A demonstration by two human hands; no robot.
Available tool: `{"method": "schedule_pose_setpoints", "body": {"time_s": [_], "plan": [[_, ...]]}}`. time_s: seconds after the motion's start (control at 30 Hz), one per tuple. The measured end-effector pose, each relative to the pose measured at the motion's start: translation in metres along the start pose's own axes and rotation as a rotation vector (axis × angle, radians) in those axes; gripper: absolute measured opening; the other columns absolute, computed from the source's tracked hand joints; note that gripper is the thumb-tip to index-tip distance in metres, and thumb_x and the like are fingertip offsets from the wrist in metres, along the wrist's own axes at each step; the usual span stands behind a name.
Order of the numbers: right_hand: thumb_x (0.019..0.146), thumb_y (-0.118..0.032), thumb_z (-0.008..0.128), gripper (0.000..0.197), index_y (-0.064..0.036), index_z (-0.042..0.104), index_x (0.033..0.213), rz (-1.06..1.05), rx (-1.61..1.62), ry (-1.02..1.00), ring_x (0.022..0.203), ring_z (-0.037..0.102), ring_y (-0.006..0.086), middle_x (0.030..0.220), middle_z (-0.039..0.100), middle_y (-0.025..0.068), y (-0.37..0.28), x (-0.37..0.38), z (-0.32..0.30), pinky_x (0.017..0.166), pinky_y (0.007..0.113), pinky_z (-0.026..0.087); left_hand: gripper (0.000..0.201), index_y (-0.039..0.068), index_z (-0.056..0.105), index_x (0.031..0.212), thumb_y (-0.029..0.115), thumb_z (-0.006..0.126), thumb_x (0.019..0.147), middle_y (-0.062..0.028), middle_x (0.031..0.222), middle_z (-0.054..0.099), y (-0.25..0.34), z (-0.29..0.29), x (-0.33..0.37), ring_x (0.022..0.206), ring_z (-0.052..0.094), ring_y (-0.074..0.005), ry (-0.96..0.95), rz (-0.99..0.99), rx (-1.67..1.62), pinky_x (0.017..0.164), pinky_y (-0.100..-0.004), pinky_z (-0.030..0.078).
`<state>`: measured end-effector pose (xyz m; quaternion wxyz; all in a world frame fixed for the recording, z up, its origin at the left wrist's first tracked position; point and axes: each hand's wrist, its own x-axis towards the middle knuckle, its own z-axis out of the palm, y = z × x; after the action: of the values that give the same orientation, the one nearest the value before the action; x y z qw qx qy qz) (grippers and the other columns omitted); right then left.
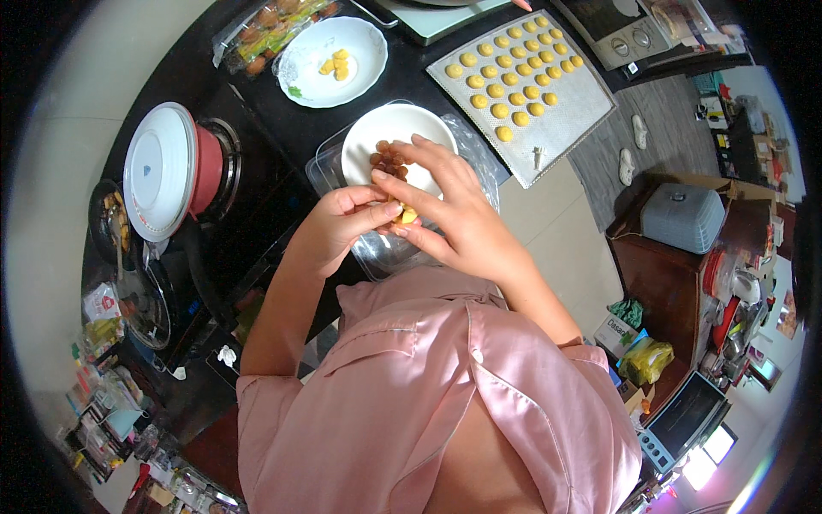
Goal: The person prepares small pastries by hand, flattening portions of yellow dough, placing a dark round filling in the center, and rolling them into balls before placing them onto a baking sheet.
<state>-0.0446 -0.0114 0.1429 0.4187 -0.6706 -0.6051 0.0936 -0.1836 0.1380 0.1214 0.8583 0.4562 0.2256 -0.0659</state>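
Observation:
Both hands meet over the near rim of a white bowl (pixel 355 137), in front of my body. Between my fingertips is a small yellow piece of dough (pixel 409 216). My left hand (pixel 347 221) pinches it from the left with thumb and fingers. My right hand (pixel 462 212) curls round it from the right, its upper fingers reaching over the bowl. Inside that bowl lie several brown filling balls (pixel 388 157), partly covered by my right fingers. A clear plastic container (pixel 381 253) shows under the bowl and my hands.
A metal tray (pixel 539 141) with rows of yellow dough balls (pixel 505 134) stands at the right. Beyond the hands, another white bowl (pixel 364 81) holds yellow dough pieces (pixel 340 65). A red pot (pixel 205 167) with a white lid sits on the stove at left, beside a pan (pixel 107 218).

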Motion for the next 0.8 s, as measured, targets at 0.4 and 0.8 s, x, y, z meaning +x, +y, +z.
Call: {"method": "schedule_pose_setpoints", "body": {"time_s": [0.4, 0.8], "plan": [[0.096, -0.019, 0.053, 0.033, -0.0050, 0.060, 0.125, 0.190, 0.569, 0.080, 0.124, 0.048, 0.0306, 0.123, 0.057, 0.0135, 0.013, -0.008, 0.008, 0.105, 0.041, 0.037, 0.035, -0.007, 0.056, 0.118, 0.020, 0.050, 0.097, -0.0150, 0.102, 0.067, 0.011, 0.006, -0.005, 0.094, 0.064, -0.0214, -0.019, -0.004, -0.194, 0.085, -0.0347, 0.048], [0.092, -0.039, 0.056, 0.046, -0.0118, 0.055, 0.130, 0.087, 0.079, -0.202, 0.129, 0.043, 0.0334, 0.129, 0.052, 0.0156, 0.008, -0.001, -0.010, 0.110, 0.058, 0.022, 0.028, -0.007, 0.059, 0.115, 0.011, 0.054, 0.095, -0.0100, 0.107, 0.065, -0.004, 0.012, 0.005, 0.099, 0.060, -0.0127, -0.086, 0.016, 0.036, 0.088, -0.0277, 0.046]]}}
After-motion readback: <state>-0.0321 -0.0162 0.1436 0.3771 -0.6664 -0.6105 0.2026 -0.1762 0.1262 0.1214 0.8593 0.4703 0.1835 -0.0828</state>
